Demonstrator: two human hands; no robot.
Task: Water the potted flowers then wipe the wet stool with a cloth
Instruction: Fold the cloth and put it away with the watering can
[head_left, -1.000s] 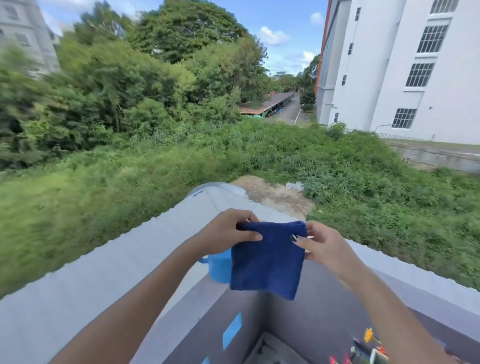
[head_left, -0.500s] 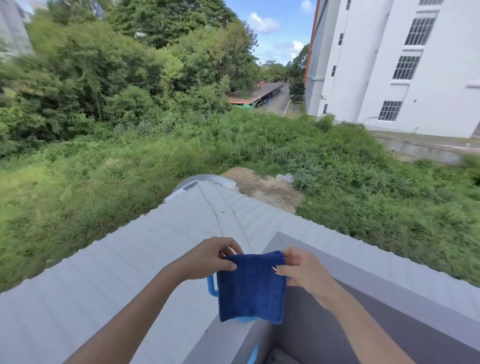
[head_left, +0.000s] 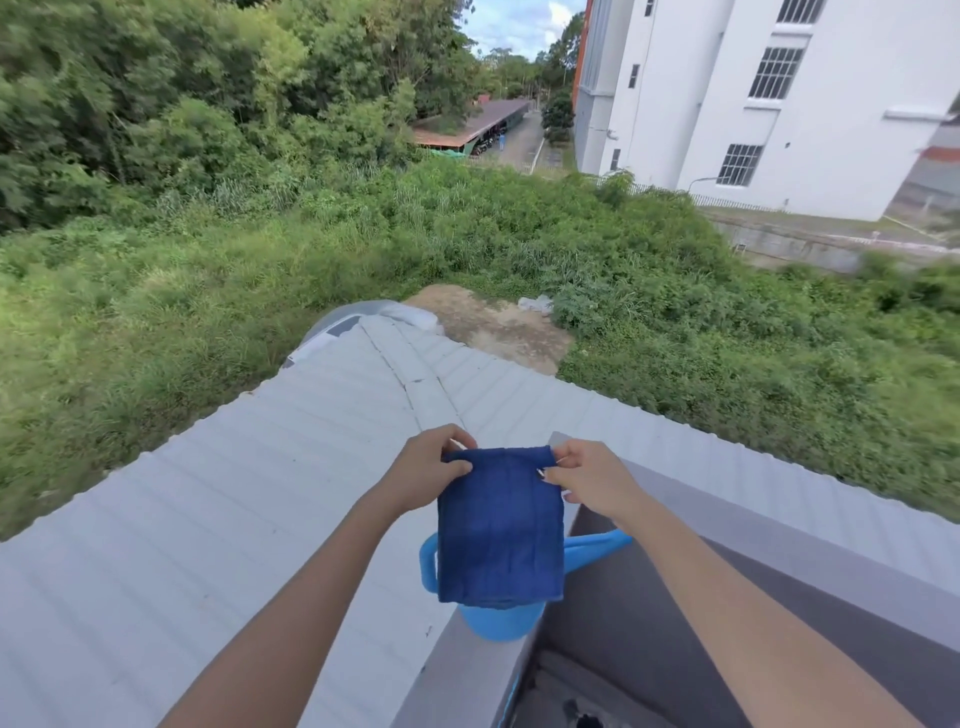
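A person is holding a dark blue cloth (head_left: 500, 525) up by its top corners, the left hand (head_left: 427, 474) pinching one corner and the right hand (head_left: 589, 477) pinching the other, so the cloth is hanging flat. Directly behind the cloth, a light blue watering can (head_left: 519, 616) is sitting on the grey ledge (head_left: 457, 670). Beyond the cloth, a corrugated white roof (head_left: 218, 509) is sloping toward overgrown greenery (head_left: 234, 270).

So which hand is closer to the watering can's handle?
Left. The left hand sits above the handle side; the right hand is over the spout side, with the cloth between.
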